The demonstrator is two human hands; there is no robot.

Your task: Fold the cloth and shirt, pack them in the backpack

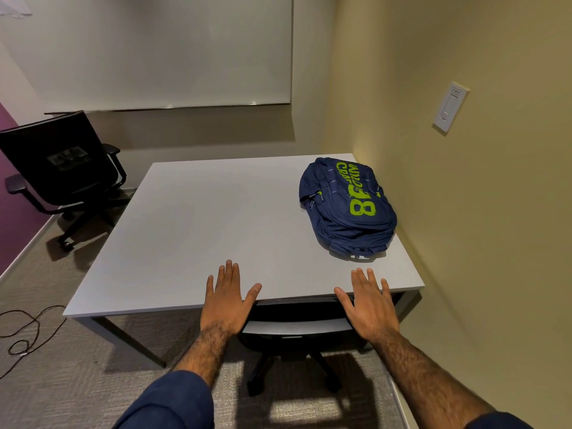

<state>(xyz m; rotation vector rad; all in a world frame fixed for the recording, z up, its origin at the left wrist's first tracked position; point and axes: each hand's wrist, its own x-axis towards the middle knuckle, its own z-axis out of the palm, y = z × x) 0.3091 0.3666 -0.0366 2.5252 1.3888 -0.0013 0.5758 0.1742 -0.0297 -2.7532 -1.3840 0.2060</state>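
Note:
A navy backpack [346, 209] with bright green lettering lies flat on the far right of the grey table [198, 224], close to the wall; its zips look closed. My left hand [227, 297] is stretched out flat, palm down, over the table's near edge. My right hand [368, 305] is spread the same way a little to the right, well short of the backpack. Both hands hold nothing. No cloth or shirt shows anywhere in view.
A black office chair [58, 168] stands on the carpet at the left, beyond the table. Another dark chair [294, 335] is tucked under the table's near edge between my arms. A black cable [28, 329] loops on the floor at left. A yellow wall with a switch plate [450, 108] runs along the right.

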